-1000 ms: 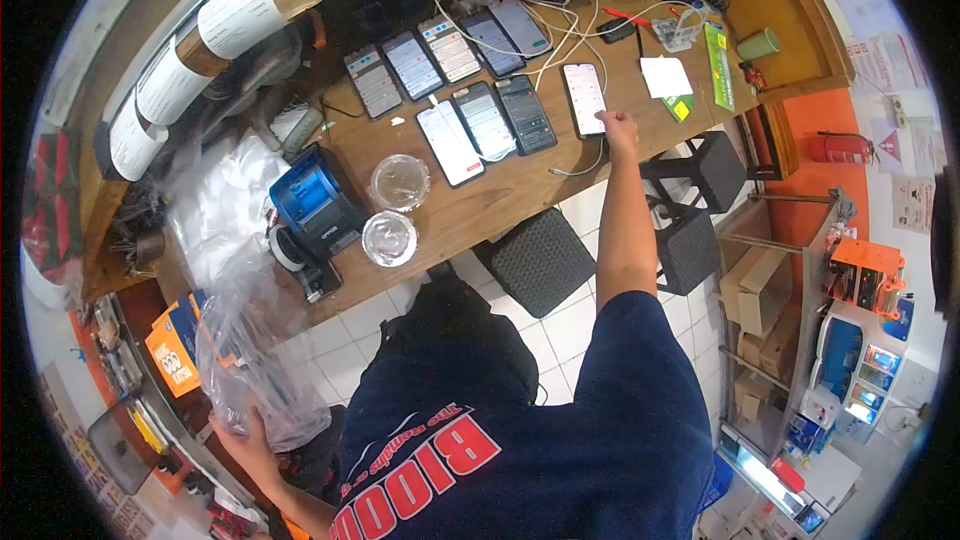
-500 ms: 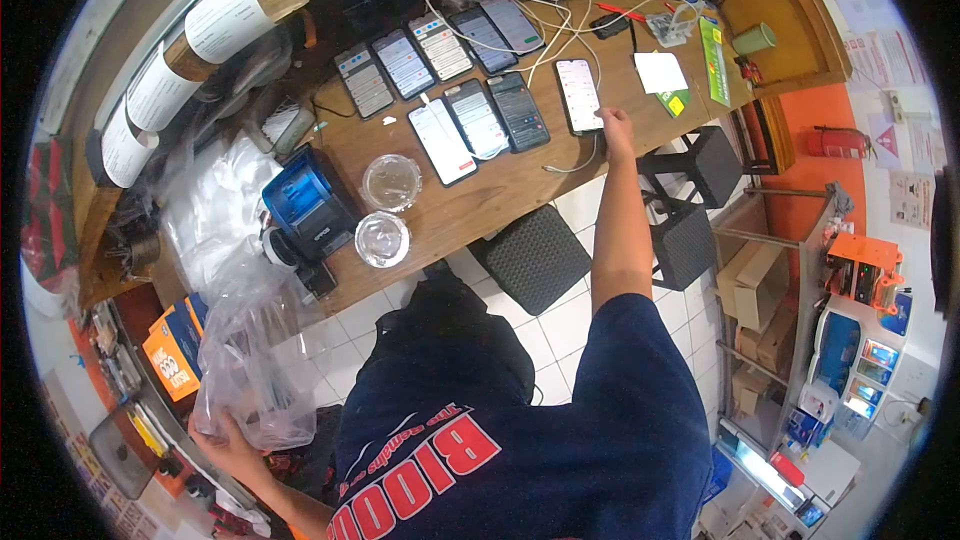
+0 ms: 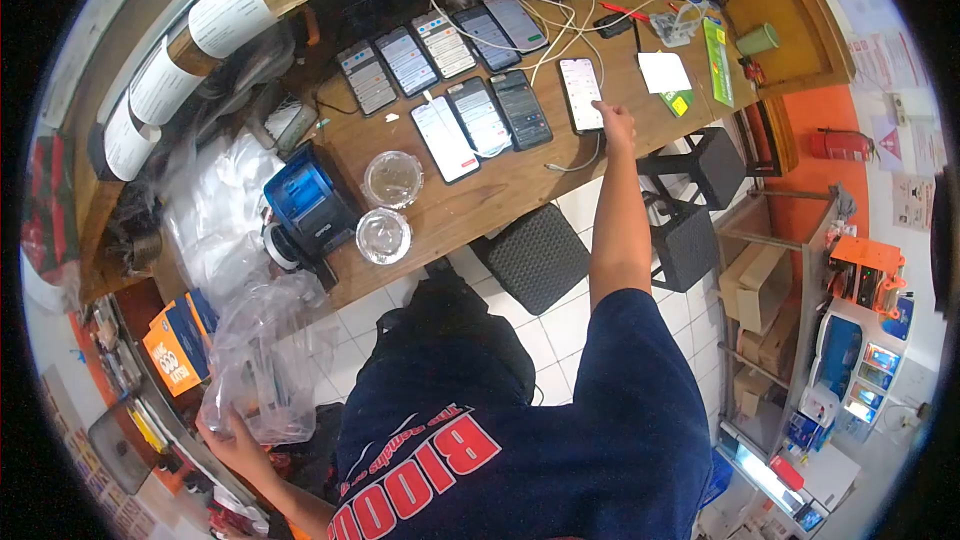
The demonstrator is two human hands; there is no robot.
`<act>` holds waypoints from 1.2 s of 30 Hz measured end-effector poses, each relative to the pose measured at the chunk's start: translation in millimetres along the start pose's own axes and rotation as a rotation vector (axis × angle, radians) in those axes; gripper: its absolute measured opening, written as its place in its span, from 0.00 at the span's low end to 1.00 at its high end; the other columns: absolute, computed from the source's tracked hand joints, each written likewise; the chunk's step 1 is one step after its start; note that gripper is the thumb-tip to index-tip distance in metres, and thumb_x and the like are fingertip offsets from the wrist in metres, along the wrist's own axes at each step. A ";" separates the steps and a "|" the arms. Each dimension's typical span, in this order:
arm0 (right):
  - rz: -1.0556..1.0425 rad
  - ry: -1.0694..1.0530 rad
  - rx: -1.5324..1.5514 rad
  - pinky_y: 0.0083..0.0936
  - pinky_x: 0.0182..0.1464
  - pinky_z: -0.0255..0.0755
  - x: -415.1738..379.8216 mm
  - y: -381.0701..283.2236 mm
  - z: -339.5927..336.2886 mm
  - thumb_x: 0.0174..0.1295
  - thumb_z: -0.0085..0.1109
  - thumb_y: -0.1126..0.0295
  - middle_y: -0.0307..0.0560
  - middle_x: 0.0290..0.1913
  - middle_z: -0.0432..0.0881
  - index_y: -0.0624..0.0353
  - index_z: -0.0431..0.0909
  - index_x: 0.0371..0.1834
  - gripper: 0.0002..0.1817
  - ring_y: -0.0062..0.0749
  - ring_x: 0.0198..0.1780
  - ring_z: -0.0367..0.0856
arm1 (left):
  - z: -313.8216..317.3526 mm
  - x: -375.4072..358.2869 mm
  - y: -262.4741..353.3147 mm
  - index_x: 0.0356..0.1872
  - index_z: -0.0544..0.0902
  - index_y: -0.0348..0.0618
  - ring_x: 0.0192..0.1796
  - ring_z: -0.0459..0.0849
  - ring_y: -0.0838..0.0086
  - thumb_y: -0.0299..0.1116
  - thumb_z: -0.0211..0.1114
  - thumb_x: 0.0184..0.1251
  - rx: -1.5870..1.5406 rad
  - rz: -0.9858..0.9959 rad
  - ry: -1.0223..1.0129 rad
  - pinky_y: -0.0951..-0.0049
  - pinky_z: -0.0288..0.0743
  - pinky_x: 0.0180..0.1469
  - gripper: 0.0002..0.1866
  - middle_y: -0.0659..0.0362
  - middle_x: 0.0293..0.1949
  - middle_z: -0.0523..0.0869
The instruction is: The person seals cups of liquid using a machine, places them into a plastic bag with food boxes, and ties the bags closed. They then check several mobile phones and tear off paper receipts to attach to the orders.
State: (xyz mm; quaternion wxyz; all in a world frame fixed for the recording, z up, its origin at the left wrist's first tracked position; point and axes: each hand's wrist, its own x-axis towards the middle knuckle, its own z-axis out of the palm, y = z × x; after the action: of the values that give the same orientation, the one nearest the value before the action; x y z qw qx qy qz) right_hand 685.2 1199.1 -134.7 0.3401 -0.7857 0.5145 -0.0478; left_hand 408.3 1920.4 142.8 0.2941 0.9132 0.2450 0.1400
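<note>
My right hand [image 3: 618,125] is at the lower right of a lit phone [image 3: 580,92] lying on the wooden table; one fingertip is over its screen and the other fingers are curled in. A cable runs beside this phone. To its left, several phones lie in two rows, among them a white-screened one [image 3: 444,138] and a dark one [image 3: 519,108]. At the lower left, my left hand [image 3: 240,448] is closed on the bottom of a clear plastic bag [image 3: 262,350]; the bag partly hides its fingers.
The table [image 3: 440,220] holds two clear round containers [image 3: 392,180], a blue-and-black device [image 3: 305,202], tangled white cables, a white card [image 3: 663,72] and a green cup [image 3: 757,39]. Black stools [image 3: 533,258] stand by its front edge.
My right fingertip has shifted slightly up and left, further over the phone screen. My left hand and the bag have moved a little to the right. The view has shifted slightly.
</note>
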 end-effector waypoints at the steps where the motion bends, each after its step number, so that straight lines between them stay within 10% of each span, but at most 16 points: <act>1: -0.003 -0.002 -0.001 0.37 0.63 0.70 15.4 12.4 9.4 0.49 0.75 0.49 0.50 0.53 0.87 0.57 0.86 0.49 0.28 0.41 0.59 0.81 | 0.2 -0.6 -1.5 0.59 0.76 0.33 0.54 0.79 0.66 0.27 0.66 0.73 0.000 -0.003 0.002 0.68 0.70 0.62 0.17 0.53 0.51 0.82; 3: -0.078 -0.114 0.404 0.44 0.70 0.63 62.4 53.9 34.5 0.49 0.73 0.47 0.54 0.59 0.81 0.59 0.85 0.46 0.29 0.50 0.62 0.76 | 0.1 -1.4 -5.1 0.57 0.78 0.32 0.53 0.80 0.68 0.26 0.66 0.72 -0.045 0.032 0.035 0.69 0.72 0.60 0.16 0.54 0.51 0.83; 7: -0.359 0.188 0.820 0.31 0.61 0.70 -36.5 -10.0 23.6 0.67 0.63 0.64 0.47 0.48 0.82 0.64 0.78 0.50 0.15 0.35 0.53 0.77 | 2.2 -0.5 -10.3 0.55 0.81 0.32 0.50 0.83 0.71 0.24 0.66 0.70 -0.056 -0.022 0.158 0.70 0.77 0.56 0.14 0.55 0.48 0.87; 10: -0.577 -0.335 1.259 0.33 0.65 0.69 -284.1 -119.5 -20.6 0.73 0.59 0.67 0.49 0.51 0.81 0.62 0.76 0.52 0.12 0.35 0.56 0.78 | 2.6 -2.5 13.5 0.52 0.82 0.33 0.48 0.82 0.74 0.21 0.65 0.69 -0.095 0.077 0.186 0.71 0.76 0.53 0.12 0.58 0.46 0.87; 11: -0.368 -0.745 1.483 0.38 0.72 0.65 -357.3 -137.1 -29.3 0.65 0.70 0.58 0.53 0.56 0.81 0.61 0.76 0.55 0.23 0.40 0.61 0.78 | 1.4 -3.0 27.9 0.51 0.82 0.33 0.48 0.82 0.75 0.21 0.65 0.68 -0.104 0.070 0.186 0.72 0.75 0.53 0.12 0.59 0.45 0.86; 13: -1.102 -1.091 0.999 0.46 0.78 0.56 -469.0 -167.4 -39.7 0.49 0.80 0.58 0.56 0.67 0.75 0.61 0.69 0.70 0.45 0.45 0.73 0.69 | 2.5 -8.0 53.6 0.51 0.81 0.35 0.48 0.81 0.77 0.22 0.66 0.67 -0.203 0.052 0.220 0.74 0.74 0.53 0.13 0.60 0.46 0.84; 14: -1.176 -1.169 0.746 0.45 0.71 0.63 -503.6 -160.9 -27.4 0.36 0.88 0.60 0.52 0.68 0.74 0.57 0.64 0.76 0.59 0.44 0.69 0.71 | -0.1 -13.7 63.1 0.51 0.80 0.35 0.48 0.80 0.77 0.22 0.67 0.64 -0.259 0.025 0.226 0.74 0.73 0.53 0.14 0.61 0.46 0.82; 16: -1.135 -1.135 0.382 0.41 0.64 0.65 -543.8 -156.2 5.4 0.41 0.86 0.58 0.50 0.68 0.72 0.50 0.65 0.75 0.55 0.46 0.69 0.69 | -17.5 -24.2 75.2 0.51 0.80 0.35 0.48 0.78 0.77 0.22 0.68 0.61 -0.322 -0.006 0.229 0.75 0.72 0.54 0.16 0.62 0.46 0.80; 21: -0.949 -1.260 0.713 0.26 0.55 0.65 -486.4 -184.4 38.0 0.49 0.79 0.70 0.37 0.52 0.74 0.50 0.78 0.64 0.35 0.26 0.50 0.70 | -72.2 -53.1 8.9 0.52 0.82 0.32 0.54 0.80 0.65 0.22 0.67 0.52 0.124 0.133 0.458 0.67 0.73 0.61 0.22 0.54 0.51 0.82; 25: -0.844 -0.282 0.806 0.31 0.60 0.67 -330.0 -149.3 15.9 0.50 0.66 0.78 0.44 0.50 0.79 0.58 0.81 0.50 0.20 0.32 0.53 0.75 | -87.8 -70.1 2.7 0.59 0.80 0.29 0.54 0.84 0.65 0.26 0.64 0.69 0.002 -0.221 0.612 0.65 0.79 0.58 0.19 0.49 0.56 0.85; 28: -0.701 0.466 0.133 0.41 0.67 0.65 -146.9 -37.8 37.0 0.53 0.66 0.70 0.53 0.63 0.73 0.53 0.82 0.50 0.19 0.52 0.59 0.75 | -97.5 -79.3 -30.7 0.65 0.76 0.29 0.59 0.82 0.63 0.31 0.66 0.74 -0.003 -0.302 0.653 0.64 0.77 0.63 0.23 0.47 0.62 0.81; 36: -0.609 0.078 -0.088 0.58 0.74 0.56 -59.2 8.3 15.0 0.59 0.71 0.53 0.58 0.83 0.44 0.35 0.79 0.66 0.29 0.61 0.79 0.58 | -115.4 -40.2 -50.9 0.65 0.77 0.32 0.59 0.81 0.59 0.40 0.69 0.72 0.240 -0.234 0.445 0.60 0.75 0.64 0.28 0.46 0.62 0.81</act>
State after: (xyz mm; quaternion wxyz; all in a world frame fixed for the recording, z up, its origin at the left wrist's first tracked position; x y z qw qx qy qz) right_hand 657.5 1254.1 -134.7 0.2560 -0.9153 0.2694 -0.1555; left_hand 309.8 1989.2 198.4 0.1370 0.8539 0.4220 0.2722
